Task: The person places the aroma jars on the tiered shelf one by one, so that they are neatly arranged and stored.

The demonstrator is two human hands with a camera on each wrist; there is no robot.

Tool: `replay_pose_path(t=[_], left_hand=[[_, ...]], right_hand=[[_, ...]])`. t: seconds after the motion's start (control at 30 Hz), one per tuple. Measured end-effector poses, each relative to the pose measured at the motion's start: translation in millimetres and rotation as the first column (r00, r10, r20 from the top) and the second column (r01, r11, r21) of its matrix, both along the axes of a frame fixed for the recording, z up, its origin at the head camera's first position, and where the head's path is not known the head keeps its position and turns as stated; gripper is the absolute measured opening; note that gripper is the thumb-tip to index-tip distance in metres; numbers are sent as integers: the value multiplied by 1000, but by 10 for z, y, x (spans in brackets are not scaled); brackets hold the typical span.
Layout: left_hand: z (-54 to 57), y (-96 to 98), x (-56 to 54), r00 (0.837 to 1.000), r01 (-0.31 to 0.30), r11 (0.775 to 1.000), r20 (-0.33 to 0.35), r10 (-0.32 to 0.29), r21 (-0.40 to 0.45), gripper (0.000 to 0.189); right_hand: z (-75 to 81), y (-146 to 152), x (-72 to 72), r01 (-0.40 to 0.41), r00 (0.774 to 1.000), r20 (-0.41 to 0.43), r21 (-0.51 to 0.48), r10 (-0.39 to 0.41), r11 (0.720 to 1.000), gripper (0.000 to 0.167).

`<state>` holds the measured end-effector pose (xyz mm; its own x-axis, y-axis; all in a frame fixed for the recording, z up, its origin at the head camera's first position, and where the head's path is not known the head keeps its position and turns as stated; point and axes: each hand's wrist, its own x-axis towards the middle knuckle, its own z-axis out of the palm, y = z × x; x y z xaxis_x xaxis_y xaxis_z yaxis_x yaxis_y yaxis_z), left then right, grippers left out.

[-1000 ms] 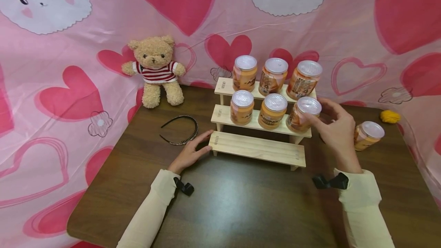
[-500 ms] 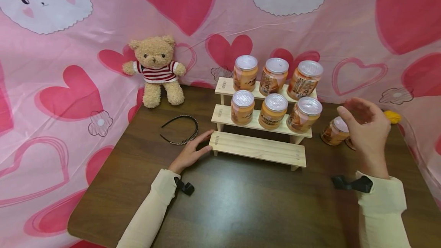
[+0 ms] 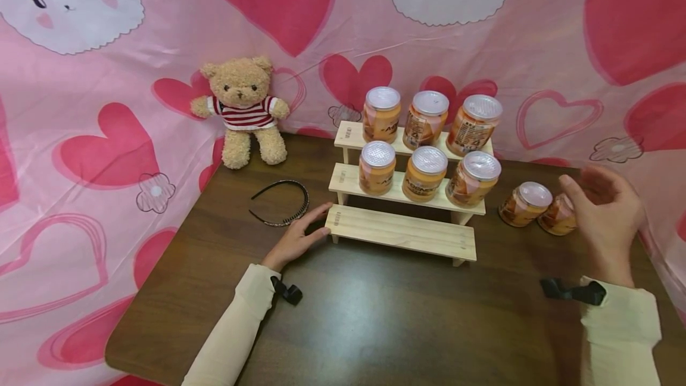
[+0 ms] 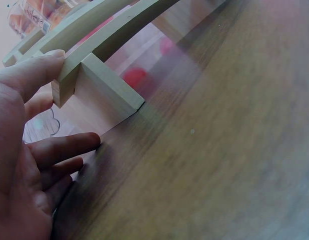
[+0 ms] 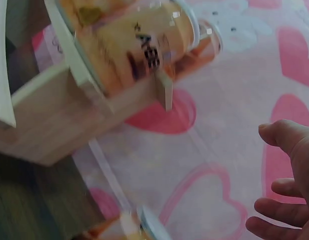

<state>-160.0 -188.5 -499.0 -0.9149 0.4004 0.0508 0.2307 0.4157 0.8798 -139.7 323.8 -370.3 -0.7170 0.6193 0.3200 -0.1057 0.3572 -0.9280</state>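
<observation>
My left hand (image 3: 296,241) touches the left end of the lowest tier of a stepped wooden display rack (image 3: 402,230). In the left wrist view its thumb (image 4: 44,67) lies against the end of the board, with the other fingers extended below. Orange jars with silvery lids stand on the rack: three on the top tier, including a jar (image 3: 382,115) at left, and three on the middle tier, including a jar (image 3: 473,180) at right. My right hand (image 3: 611,219) hovers with nothing in it, beside two jars on the table; it partly covers the farther-right jar (image 3: 557,217).
The other table jar (image 3: 522,206) stands right of the rack. A black headband (image 3: 280,202) lies left of it. Behind sits a teddy bear (image 3: 239,109) in a striped shirt, against a pink heart-patterned cloth (image 3: 177,11). The brown table (image 3: 343,326) extends in front.
My right hand has let go of the middle tier's right jar and moved right, past the table jars, now covering the yellow item there. My left hand has stayed at the rack's end.
</observation>
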Motion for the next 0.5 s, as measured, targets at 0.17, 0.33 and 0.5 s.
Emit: replay_pose_path(t=[0.17, 0.33, 0.5], left_hand=[[-10, -4, 2, 1000, 3, 1000, -14, -3, -6, 58], [-12, -7, 4, 1000, 0, 1000, -13, 0, -18, 57], [3, -4, 6, 1000, -6, 1000, 2, 6, -19, 57]], right_hand=[[-97, 144, 5, 65, 996, 63, 24, -66, 998, 32], [-203, 263, -9, 90, 992, 90, 40, -93, 995, 33], [-327, 371, -27, 122, 981, 133, 122, -138, 985, 38]])
